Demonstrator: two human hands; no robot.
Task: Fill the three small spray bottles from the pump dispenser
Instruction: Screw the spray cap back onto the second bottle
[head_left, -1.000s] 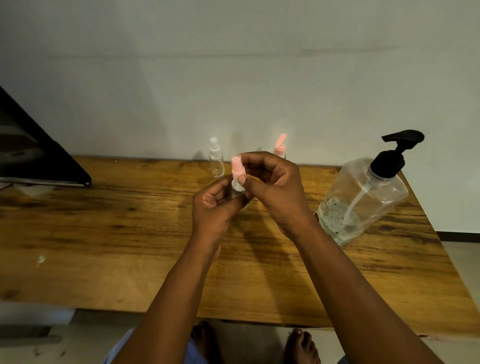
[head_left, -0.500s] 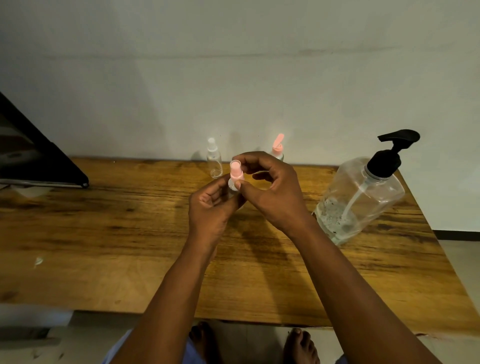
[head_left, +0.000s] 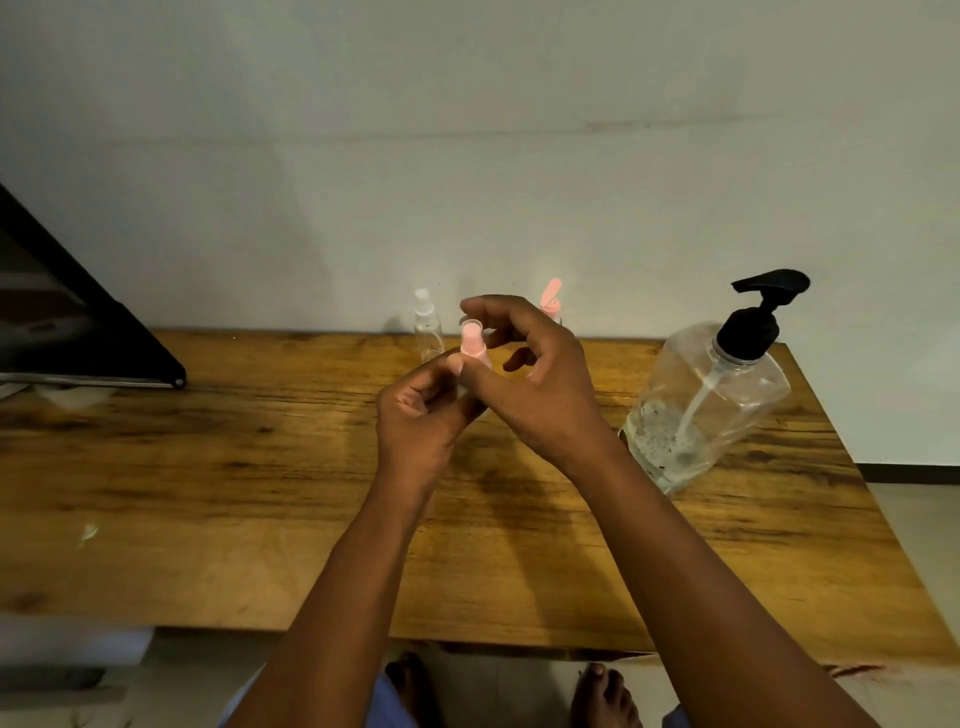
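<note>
My left hand (head_left: 423, 415) grips the body of a small spray bottle with a pink top (head_left: 471, 341), held above the middle of the wooden table (head_left: 208, 467). My right hand (head_left: 535, 384) pinches that bottle's pink collar between thumb and forefinger; the bottle's clear body is mostly hidden by my fingers. A second small clear spray bottle with a white top (head_left: 427, 325) stands by the wall. A third small bottle with a pink top (head_left: 550, 299) peeks out behind my right hand. The large clear pump dispenser with a black pump (head_left: 711, 395) stands at the right, holding a little liquid.
A dark flat panel (head_left: 78, 332) slants over the table's left back corner. The table's right edge runs close to the dispenser. A small pale scrap (head_left: 88, 532) lies near the front left. My bare feet show below the front edge.
My right hand's fingers have shifted around the pink top, with the forefinger now lifted over its tip. Both hands stay in the same place with the bottle.
</note>
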